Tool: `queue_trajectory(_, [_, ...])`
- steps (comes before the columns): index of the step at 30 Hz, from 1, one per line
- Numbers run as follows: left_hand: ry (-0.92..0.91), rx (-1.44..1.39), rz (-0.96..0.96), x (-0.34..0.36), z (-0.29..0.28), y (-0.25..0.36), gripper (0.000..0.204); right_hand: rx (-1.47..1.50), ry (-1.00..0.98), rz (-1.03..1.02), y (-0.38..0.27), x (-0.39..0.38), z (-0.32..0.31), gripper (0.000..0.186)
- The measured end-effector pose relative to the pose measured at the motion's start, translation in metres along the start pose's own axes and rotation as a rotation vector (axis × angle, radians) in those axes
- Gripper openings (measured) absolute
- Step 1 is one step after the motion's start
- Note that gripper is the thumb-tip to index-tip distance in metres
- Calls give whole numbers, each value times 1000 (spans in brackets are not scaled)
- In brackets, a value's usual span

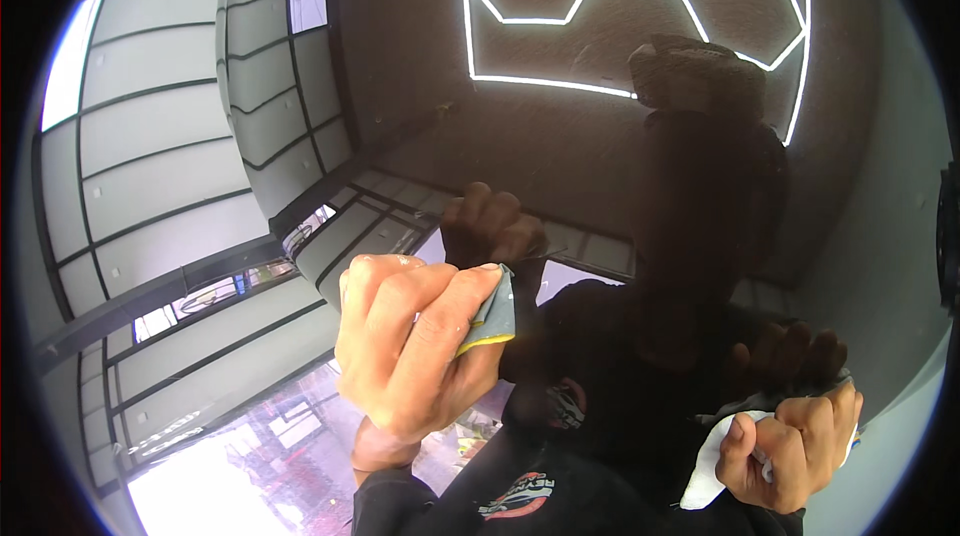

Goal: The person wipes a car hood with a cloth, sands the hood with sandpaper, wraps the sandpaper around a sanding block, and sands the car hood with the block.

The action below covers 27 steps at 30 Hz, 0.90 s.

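Observation:
My left hand is closed, thumb and fingers pinching a small folded piece of grey sandpaper with a yellow edge. It is held against or just over a dark, glossy panel, which looks like car bodywork; exact contact is hidden. To the right and lower, my right hand is closed around a crumpled white cloth. That hand is at the panel's lower right; part of the cloth is hidden by the fingers.
The shiny panel mirrors hexagonal ceiling lights, my hands and my dark upper body. Grey wall panels with dark seams appear at the left, bent along the curved surface. A dark round part sits at the far right edge.

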State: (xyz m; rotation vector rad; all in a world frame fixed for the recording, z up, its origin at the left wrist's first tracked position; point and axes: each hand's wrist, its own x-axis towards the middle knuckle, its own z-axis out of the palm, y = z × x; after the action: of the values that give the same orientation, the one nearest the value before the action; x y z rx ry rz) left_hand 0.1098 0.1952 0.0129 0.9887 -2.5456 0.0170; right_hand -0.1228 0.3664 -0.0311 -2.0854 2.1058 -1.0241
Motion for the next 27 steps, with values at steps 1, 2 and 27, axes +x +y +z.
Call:
queue_trajectory(1, [-5,-1,4,0,2,0,33,0,-9,-6,1,-1,0,22])
queue_trajectory(2, [-3,65,46,-1,1,0,35,5,-5,-4,0,0,0,22])
queue_trajectory(27, [-132,222,176,-6,-11,-4,48,76,-48,-45,1,15,-3,31])
